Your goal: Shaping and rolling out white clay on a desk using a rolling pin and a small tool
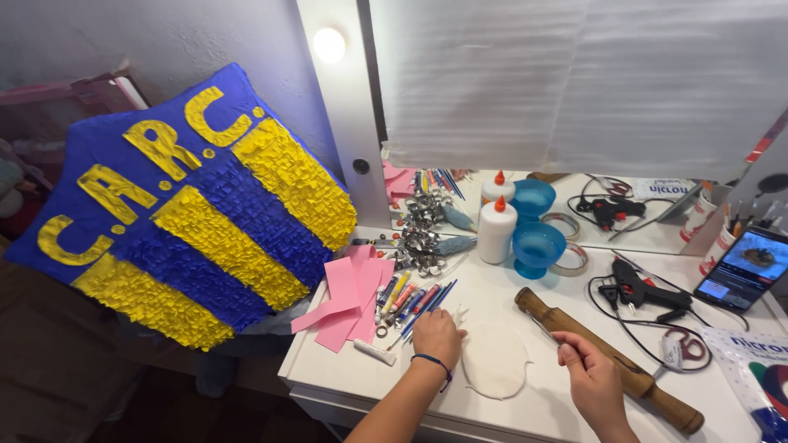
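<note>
A flat white oval sheet of soft clay or dough (495, 363) lies on the white desk (345, 369) near its front edge. My left hand (435, 334) rests at the sheet's upper left edge, seen from the back with its fingers curled under; a blue band is on that wrist. My right hand (588, 376) is to the right of the sheet and grips a thin metal-tipped tool (542, 327) that points up and left over the desk. A wooden rolling pin (611, 361) lies diagonally just behind my right hand.
A blue and yellow shield-shaped paper craft (189, 213) leans at the desk's left. Pink paper pieces (349, 303), pens (410, 302), a glue bottle (497, 230), a blue bowl (538, 246), a tape roll (572, 258), a glue gun (640, 289), a phone (745, 269) and scissors (681, 349) crowd the back before a mirror.
</note>
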